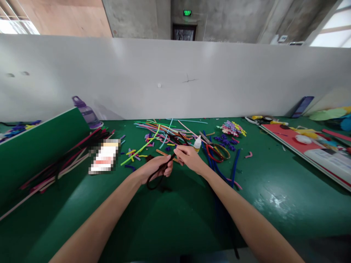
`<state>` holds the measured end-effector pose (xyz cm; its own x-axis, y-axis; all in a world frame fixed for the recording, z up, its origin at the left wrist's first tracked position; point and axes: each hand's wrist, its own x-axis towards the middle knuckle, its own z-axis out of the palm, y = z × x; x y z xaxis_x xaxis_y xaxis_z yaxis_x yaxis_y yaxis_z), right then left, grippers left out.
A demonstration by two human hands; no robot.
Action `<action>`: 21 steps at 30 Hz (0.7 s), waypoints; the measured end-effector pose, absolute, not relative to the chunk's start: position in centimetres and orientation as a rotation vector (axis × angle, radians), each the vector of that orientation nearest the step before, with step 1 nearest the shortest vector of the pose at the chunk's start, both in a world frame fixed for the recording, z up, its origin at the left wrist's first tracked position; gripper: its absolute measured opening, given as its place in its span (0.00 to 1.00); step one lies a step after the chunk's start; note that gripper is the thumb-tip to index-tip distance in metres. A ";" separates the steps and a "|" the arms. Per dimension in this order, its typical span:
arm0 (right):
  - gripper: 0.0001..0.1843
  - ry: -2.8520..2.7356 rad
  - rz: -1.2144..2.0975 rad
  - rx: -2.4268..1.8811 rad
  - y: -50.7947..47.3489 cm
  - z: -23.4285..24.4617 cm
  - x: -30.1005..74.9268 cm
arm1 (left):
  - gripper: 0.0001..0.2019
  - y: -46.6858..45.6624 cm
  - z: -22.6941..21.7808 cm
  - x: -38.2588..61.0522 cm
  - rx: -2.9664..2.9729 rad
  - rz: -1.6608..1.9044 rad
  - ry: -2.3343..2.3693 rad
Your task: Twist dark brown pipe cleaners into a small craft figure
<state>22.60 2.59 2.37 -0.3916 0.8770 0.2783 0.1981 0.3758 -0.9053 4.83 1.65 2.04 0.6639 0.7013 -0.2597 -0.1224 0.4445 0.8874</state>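
Observation:
Between my two hands is a dark brown or black pipe cleaner (152,187), bent into a loop that hangs below the left fingers. My left hand (157,168) is closed around it. The fingertips of my right hand (191,157) pinch the same pipe cleaner near its upper end. Just beyond the hands lies a heap of coloured pipe cleaners (142,128). A small white glue bottle (197,143) stands close behind my right hand, with scissors (215,152) beside it. Blue pipe cleaners (235,168) lie to the right, partly behind my forearm.
At left, a green board (46,149) leans over long pipe cleaners (63,164), near a purple bottle (87,113). Bundled pastel pieces (233,128) sit at the back. On the right is a red and white box or book (307,153); a white partition (131,80) bounds the green table (274,223).

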 end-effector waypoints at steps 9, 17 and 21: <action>0.19 -1.781 1.028 -0.953 2.9 2.3 22.9 | 0.20 1.6 1.7 4.7 1.014 0.531 0.719; 0.19 -1.754 1.033 -0.965 3.0 2.5 23.0 | 0.21 1.4 2.0 4.8 1.040 0.507 0.733; 0.19 -1.746 1.031 -0.965 2.9 2.6 23.0 | 0.21 1.4 2.1 4.7 1.055 0.506 0.730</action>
<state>23.02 2.92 2.61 -0.3246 0.9013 0.2868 0.1839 0.3575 -0.9156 4.72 1.43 2.12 0.6639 0.6882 -0.2925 -0.0327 0.4175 0.9081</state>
